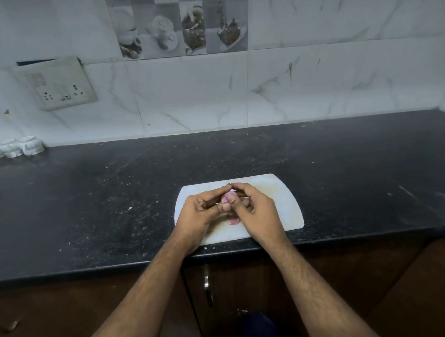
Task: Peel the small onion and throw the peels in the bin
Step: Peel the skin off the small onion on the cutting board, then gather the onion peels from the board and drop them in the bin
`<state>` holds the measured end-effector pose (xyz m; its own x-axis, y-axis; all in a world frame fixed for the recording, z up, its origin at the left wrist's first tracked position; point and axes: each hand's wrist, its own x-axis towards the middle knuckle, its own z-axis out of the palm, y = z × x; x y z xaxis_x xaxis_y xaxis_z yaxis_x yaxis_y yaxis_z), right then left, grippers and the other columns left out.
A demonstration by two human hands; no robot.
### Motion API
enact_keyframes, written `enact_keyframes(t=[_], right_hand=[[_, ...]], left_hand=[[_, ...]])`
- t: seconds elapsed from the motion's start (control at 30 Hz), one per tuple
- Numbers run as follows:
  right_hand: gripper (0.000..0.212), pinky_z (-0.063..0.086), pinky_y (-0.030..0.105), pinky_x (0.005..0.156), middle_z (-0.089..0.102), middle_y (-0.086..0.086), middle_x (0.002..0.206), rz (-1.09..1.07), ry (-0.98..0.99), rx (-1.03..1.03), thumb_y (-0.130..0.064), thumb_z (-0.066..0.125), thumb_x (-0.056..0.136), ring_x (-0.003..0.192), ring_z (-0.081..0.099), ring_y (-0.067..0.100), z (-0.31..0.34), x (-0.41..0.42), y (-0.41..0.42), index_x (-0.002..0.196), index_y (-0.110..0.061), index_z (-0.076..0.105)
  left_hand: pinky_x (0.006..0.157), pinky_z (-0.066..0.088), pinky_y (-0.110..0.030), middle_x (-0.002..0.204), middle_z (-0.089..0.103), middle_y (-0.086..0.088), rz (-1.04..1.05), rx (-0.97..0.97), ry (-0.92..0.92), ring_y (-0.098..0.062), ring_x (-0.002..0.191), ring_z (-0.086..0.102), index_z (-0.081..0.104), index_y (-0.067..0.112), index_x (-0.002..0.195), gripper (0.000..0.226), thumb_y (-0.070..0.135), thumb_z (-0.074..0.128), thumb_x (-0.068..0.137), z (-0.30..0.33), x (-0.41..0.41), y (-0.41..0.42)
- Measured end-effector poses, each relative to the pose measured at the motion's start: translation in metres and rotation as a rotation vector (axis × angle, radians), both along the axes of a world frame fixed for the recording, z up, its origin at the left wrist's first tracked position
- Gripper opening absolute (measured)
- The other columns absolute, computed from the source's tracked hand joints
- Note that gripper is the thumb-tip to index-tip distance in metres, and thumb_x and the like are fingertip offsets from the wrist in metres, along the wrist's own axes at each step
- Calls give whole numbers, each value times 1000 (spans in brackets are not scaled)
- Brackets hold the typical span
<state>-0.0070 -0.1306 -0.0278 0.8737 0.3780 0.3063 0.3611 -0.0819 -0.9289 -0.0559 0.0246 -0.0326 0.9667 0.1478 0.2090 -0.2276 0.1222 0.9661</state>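
A small pink-purple onion [228,196] is held between both hands just above a white cutting board [284,206]. My left hand [200,211] grips it from the left, thumb pressed on its front. My right hand [255,209] closes on it from the right, fingertips pinching at its top. Most of the onion is hidden by the fingers. A pink piece of peel [233,222] lies on the board beneath the hands. No bin is in view.
The board sits at the front edge of a dark, speckled counter [97,199]. White small jars [14,147] stand at the far left by the tiled wall. A socket plate [57,85] hangs on the wall. Brown cabinet doors with a metal handle [207,290] are below.
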Motion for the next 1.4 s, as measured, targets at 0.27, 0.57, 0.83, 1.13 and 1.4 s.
enact_keyframes(t=[0.27, 0.57, 0.83, 1.13, 1.4], right_hand=[[34, 62, 23, 65, 77, -4, 99, -17, 28, -45, -39, 60, 101, 76, 77, 8, -5, 1, 3, 126, -17, 67], [40, 46, 9, 72, 57, -4, 114, -499, -31, 55, -23, 82, 83, 93, 60, 6, -9, 33, -11, 117, -17, 60], [45, 54, 38, 94, 49, -2, 113, -524, -62, -250, -21, 87, 77, 109, 56, 22, -5, 87, -17, 113, -16, 60], [63, 50, 35, 96, 51, 6, 125, -531, -127, -372, -27, 91, 73, 115, 48, 21, -9, 97, -7, 122, -13, 55], [21, 51, 36, 84, 58, 3, 114, -373, -587, -329, -26, 55, 102, 103, 54, 18, 3, 64, -1, 111, -10, 65]], left_hand=[[122, 30, -29, 139, 70, 11, 85, 173, 33, 3, 151, 33, 77, 33, 123, 36, 28, 75, 88, -3, 3, 3], [126, 30, -31, 145, 63, 16, 285, 357, 137, -3, 152, 37, 69, 28, 136, 34, 37, 51, 109, -4, 3, 0], [122, 34, -35, 168, 38, 1, 302, 474, 266, -17, 155, 35, 39, 28, 160, 63, 41, 63, 103, 1, 4, -1], [110, 32, -40, 145, 57, -4, 295, 890, 268, -25, 137, 45, 45, 15, 150, 58, 51, 52, 105, 8, 10, -20], [129, 19, -42, 169, 37, 1, 306, 558, 316, -22, 158, 28, 26, 26, 165, 64, 58, 25, 110, 3, 8, -16]])
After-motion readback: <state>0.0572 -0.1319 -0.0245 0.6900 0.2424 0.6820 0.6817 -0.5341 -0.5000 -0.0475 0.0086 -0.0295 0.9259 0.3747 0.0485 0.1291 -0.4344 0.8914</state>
